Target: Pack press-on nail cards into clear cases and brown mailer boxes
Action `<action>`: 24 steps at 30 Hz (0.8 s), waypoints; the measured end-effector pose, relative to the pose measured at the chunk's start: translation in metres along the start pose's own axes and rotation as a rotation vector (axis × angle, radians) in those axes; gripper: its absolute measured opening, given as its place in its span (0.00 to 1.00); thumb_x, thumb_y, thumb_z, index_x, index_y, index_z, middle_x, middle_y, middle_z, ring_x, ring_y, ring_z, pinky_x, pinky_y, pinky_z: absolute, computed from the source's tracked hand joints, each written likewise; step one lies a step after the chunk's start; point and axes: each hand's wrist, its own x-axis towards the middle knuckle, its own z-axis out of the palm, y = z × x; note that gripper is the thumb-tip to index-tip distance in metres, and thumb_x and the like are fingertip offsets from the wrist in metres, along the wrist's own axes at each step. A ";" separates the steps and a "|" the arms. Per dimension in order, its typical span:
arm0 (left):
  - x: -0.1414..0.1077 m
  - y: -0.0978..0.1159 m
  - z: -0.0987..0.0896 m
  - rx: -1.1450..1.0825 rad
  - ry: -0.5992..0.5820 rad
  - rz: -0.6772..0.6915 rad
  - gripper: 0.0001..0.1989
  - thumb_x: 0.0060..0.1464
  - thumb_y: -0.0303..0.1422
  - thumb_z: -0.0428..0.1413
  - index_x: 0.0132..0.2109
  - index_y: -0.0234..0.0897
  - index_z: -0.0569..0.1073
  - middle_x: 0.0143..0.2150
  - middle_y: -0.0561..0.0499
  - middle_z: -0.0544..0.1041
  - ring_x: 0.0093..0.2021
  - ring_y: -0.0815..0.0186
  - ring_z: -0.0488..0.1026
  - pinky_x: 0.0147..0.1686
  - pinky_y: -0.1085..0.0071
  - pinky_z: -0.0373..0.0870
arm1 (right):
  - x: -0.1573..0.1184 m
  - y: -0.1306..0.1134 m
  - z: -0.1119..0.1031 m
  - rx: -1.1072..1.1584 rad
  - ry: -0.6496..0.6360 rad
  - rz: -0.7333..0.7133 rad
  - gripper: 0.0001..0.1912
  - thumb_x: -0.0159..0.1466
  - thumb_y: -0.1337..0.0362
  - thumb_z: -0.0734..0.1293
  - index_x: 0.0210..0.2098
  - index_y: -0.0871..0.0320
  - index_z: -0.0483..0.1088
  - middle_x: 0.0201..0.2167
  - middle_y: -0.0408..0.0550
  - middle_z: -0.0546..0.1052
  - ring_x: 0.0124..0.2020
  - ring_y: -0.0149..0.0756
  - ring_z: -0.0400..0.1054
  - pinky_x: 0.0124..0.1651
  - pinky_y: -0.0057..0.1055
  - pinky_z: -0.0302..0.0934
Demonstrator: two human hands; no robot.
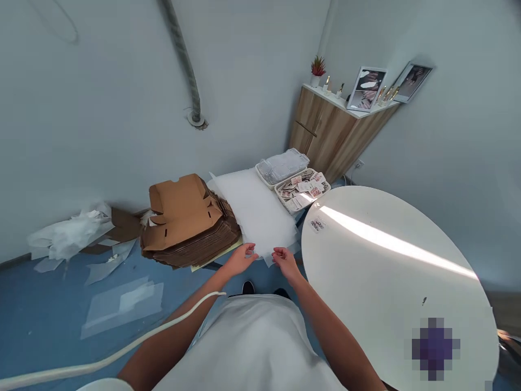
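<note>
A stack of thin white packing sheets lies in front of me, its near corner hanging over the edge. My left hand is at the stack's near left edge, with thumb and fingers apart and nothing visibly gripped. On the other side of that corner, my right hand has its fingertips curled on the near edge of a white sheet. Left of the sheets, flat brown cardboard boxes are piled high.
Behind the sheets sit a lidded clear plastic box and a white basket of printed cards. A round white table stands at right, bearing a small patterned packet. Crumpled packing litters the left floor. A white cable crosses my left arm.
</note>
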 end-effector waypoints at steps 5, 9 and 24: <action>0.009 -0.006 -0.012 -0.084 -0.052 -0.038 0.23 0.41 0.38 0.58 0.45 0.32 0.69 0.45 0.40 0.72 0.44 0.57 0.71 0.43 0.60 0.67 | 0.020 0.009 0.029 -0.153 0.012 -0.013 0.16 0.49 0.60 0.66 0.37 0.56 0.68 0.38 0.49 0.72 0.40 0.37 0.67 0.42 0.36 0.61; 0.033 0.000 -0.009 -0.148 -0.098 -0.045 0.24 0.40 0.38 0.59 0.46 0.34 0.69 0.47 0.40 0.72 0.47 0.56 0.69 0.45 0.61 0.66 | 0.045 -0.001 0.020 -0.368 0.090 -0.023 0.18 0.50 0.60 0.65 0.41 0.55 0.68 0.45 0.50 0.70 0.48 0.41 0.63 0.49 0.40 0.56; 0.146 0.015 0.020 -0.112 -0.062 -0.271 0.34 0.52 0.48 0.44 0.61 0.35 0.49 0.65 0.45 0.42 0.64 0.61 0.39 0.60 0.65 0.43 | 0.197 -0.039 0.017 -1.002 -0.060 -0.141 0.35 0.59 0.59 0.56 0.61 0.68 0.40 0.63 0.59 0.42 0.64 0.45 0.32 0.60 0.43 0.40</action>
